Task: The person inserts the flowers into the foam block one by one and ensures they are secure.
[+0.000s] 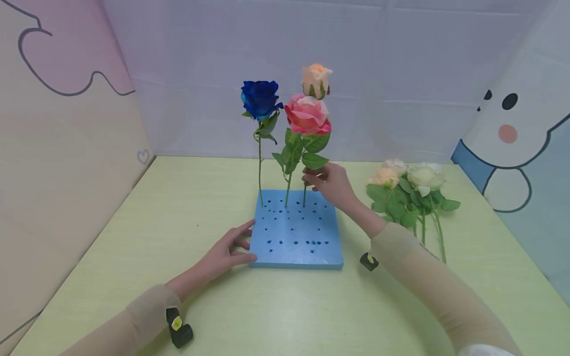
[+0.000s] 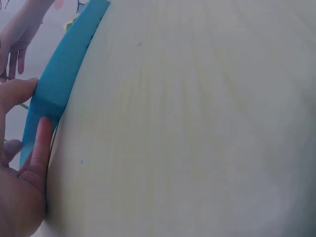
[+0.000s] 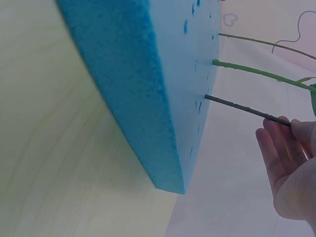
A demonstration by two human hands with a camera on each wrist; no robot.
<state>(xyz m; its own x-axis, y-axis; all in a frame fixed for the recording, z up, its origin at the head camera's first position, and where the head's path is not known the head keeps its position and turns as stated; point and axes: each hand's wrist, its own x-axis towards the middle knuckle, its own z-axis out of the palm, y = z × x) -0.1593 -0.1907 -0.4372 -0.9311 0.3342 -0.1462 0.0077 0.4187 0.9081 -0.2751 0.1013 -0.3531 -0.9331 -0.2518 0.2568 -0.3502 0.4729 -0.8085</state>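
Note:
A blue foam board (image 1: pixel 285 254) dotted with holes lies on the table. Three artificial roses stand upright in its far part: a blue rose (image 1: pixel 261 100) at the left, a pink rose (image 1: pixel 308 116) in the middle and a peach rose (image 1: pixel 316 79) at the right. My right hand (image 1: pixel 331 184) pinches the peach rose's stem between thumb and fingers; in the right wrist view that dark stem (image 3: pixel 237 105) enters the board. My left hand (image 1: pixel 227 252) rests against the board's left edge, its fingers extended, as the left wrist view also shows at the board's side (image 2: pixel 54 89).
To the right of the board lies a bunch of cream and peach roses (image 1: pixel 411 190), their stems toward the near edge. A pale curtain (image 1: pixel 200 74) hangs behind the table (image 1: pixel 178 198). Printed panels stand on both sides.

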